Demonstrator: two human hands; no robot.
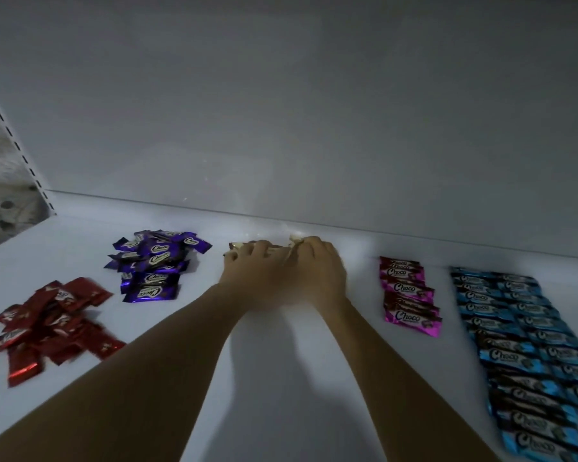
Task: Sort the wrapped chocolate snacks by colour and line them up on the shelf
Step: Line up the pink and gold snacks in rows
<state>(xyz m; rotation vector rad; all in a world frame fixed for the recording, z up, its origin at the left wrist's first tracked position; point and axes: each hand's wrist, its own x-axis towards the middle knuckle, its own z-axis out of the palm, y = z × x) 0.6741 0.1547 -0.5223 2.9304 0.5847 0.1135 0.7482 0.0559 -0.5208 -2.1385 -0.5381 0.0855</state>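
Hands: left hand [252, 266] and right hand [317, 268] touch side by side at the rear edge of the shelf [274, 395], about mid-length.
Grasp: the fingers of both hands curl down over cream-wrapped snacks [296, 241].
Snack position: under the fingertips, with wrapper ends showing past the left hand and between the two hands.
Long axis: apparently along the rear edge, though mostly hidden.
Nearer hand: neither, as both hold them.
Free lane: between the purple pile [154, 265] and the pink row [409, 291], so a cream row would likely run forward from here.

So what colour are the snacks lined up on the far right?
Blue snacks, with dark bands, seen in the head view.
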